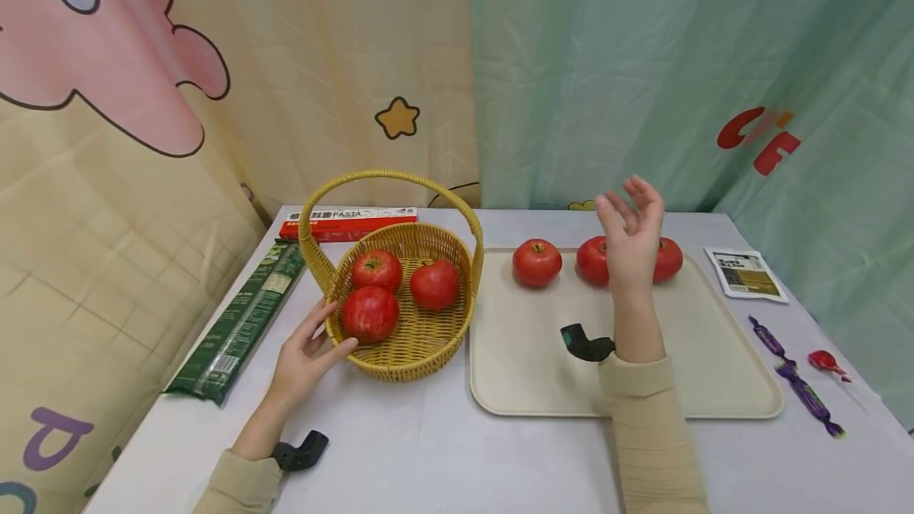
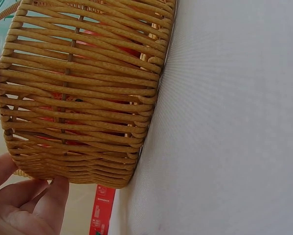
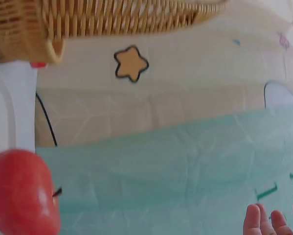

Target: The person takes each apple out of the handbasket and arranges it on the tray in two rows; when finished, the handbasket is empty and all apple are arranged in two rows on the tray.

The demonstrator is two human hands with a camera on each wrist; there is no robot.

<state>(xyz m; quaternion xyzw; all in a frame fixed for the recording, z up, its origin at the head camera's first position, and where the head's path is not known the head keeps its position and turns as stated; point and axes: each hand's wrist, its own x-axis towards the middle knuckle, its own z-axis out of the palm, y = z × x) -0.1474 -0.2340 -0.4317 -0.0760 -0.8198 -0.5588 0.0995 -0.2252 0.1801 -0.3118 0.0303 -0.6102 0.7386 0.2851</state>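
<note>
At the left, a yellow wicker basket (image 1: 407, 371) with a tall hoop handle stands on the table, holding three red apples (image 1: 370, 314). My left hand (image 1: 303, 359) grips the basket's left rim, thumb on the near side and fingers along the outer wall. In the left wrist view, fingertips press the woven side (image 2: 82, 117). Raised over the beige tray (image 1: 535, 363), my right hand (image 1: 635, 240) is empty, its fingers loosely spread. Behind it, apples (image 1: 537, 262) lie along the tray's back edge, partly hidden by that hand.
A green packet (image 1: 246, 320) lies left of the basket, a red pasta box (image 1: 348, 224) behind it. Right of the tray are a white sachet (image 1: 746, 274), purple-wrapped candies (image 1: 798, 379) and a red lollipop (image 1: 827, 362). Printed curtains surround the table.
</note>
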